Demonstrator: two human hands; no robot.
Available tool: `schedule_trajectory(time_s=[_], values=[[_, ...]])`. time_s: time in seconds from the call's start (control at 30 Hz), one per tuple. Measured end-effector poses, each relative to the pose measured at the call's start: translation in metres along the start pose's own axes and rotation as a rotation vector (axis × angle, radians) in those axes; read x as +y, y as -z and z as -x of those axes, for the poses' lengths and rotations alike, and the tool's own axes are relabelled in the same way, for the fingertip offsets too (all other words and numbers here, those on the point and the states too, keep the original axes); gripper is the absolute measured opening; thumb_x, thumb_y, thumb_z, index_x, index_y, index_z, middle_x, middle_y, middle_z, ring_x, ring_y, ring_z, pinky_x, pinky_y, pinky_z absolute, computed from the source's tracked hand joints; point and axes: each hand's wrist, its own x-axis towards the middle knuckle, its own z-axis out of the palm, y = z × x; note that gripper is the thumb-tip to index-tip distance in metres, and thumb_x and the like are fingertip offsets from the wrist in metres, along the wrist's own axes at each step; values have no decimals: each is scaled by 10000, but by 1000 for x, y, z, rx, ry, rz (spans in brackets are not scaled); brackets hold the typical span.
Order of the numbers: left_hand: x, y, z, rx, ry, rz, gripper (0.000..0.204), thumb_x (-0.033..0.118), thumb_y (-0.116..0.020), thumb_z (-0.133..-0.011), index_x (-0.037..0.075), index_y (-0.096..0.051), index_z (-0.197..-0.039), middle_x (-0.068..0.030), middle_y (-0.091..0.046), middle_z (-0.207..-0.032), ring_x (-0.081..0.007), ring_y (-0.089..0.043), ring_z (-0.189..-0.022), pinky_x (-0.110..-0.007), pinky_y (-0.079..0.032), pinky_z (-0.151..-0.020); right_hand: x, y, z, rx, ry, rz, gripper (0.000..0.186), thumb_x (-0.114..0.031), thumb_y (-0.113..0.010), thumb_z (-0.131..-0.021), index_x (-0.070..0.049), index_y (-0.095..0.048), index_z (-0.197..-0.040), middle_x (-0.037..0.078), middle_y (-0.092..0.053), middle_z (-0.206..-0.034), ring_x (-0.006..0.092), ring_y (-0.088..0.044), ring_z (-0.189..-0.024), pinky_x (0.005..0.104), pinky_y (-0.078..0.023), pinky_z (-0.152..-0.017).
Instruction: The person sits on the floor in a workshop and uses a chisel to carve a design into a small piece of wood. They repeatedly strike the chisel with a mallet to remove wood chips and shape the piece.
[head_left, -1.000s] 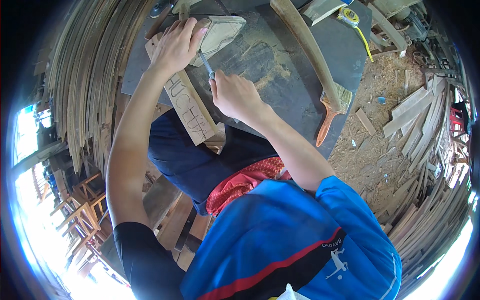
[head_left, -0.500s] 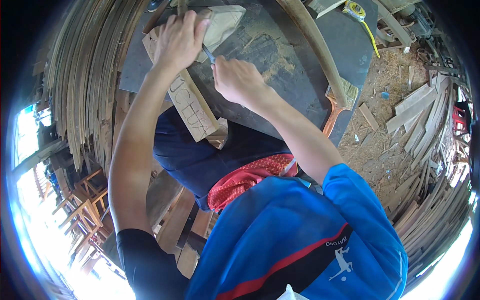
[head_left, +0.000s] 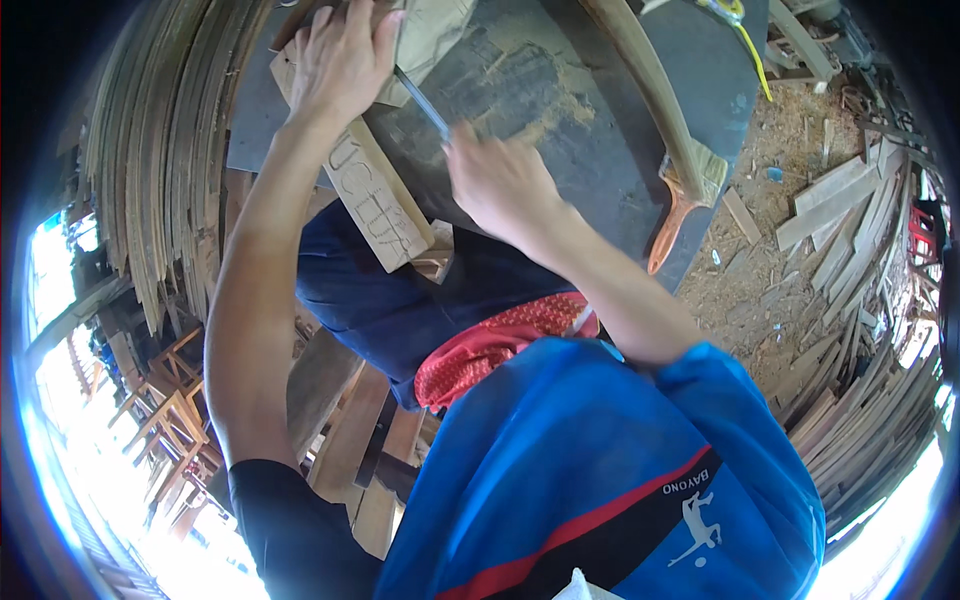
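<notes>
At the top of the view, my left hand (head_left: 345, 60) has its fingers curled around a brown piece of wood that the hand mostly hides. Beneath it lies a pale wooden block (head_left: 378, 205) with letters pencilled along its face. My right hand (head_left: 498, 180) is closed on the near end of a slim grey metal tool (head_left: 424, 102), which looks like a file. The far end of that tool runs up beside my left thumb, and its tip cannot be made out. A light angular wood piece (head_left: 435, 35) lies just right of my left hand.
The dark tabletop (head_left: 480, 100) carries sawdust. On its right lie a long curved wooden piece (head_left: 640, 80), a paintbrush (head_left: 680, 205) and a yellow tape measure (head_left: 735, 15). Stacked timber strips (head_left: 165, 130) stand at left; scattered boards (head_left: 830, 210) lie on the right floor.
My right hand has drawn back toward me and slightly right, so more of the metal tool shows. My left hand keeps its hold, and the whole scene sits a little higher in view.
</notes>
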Motion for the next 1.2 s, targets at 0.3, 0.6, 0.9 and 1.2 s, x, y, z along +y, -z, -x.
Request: schedule_trajectory(time_s=[0.3, 0.6, 0.9, 1.2], values=[[14, 8, 0, -25, 0, 16, 519, 407, -454, -1036, -29, -501, -1312, -325, -609, -1200, -504, -511, -1218, -594, -376, -1054, 3, -3, 5, -17, -58, -31, 247, -190, -503, -979, 42, -571, -928, 203, -700, -768, 336, -728, -725, 432, -580, -611], [20, 25, -7, -236, 66, 99, 492, 390, -439, -1044, -32, -497, -1292, -312, -606, -1223, -527, -491, -1241, -618, -345, -1061, 4, -6, -9, 104, 10, -95, 244, -187, -499, -1001, 27, -548, -896, 194, -658, -701, 372, -708, -672, 462, -568, -568], [14, 11, -5, -91, 45, 34, 416, 327, -446, -1047, -4, -507, -1292, -298, -619, -1185, -471, -544, -1189, -571, -387, -1048, 6, 3, 9, 24, -50, -47, 262, -212, -476, -1030, 27, -540, -946, 188, -664, -674, 392, -696, -645, 483, -560, -582], [9, 81, 4, 321, 666, 2115, 705, 622, -272, -1036, -11, -548, -1179, -89, -536, -1050, -237, -475, -958, -404, -371, -942, 2, 15, -3, 43, -43, -21, 304, -259, -449, -1037, 17, -566, -991, 238, -693, -758, 439, -700, -731, 542, -559, -682]])
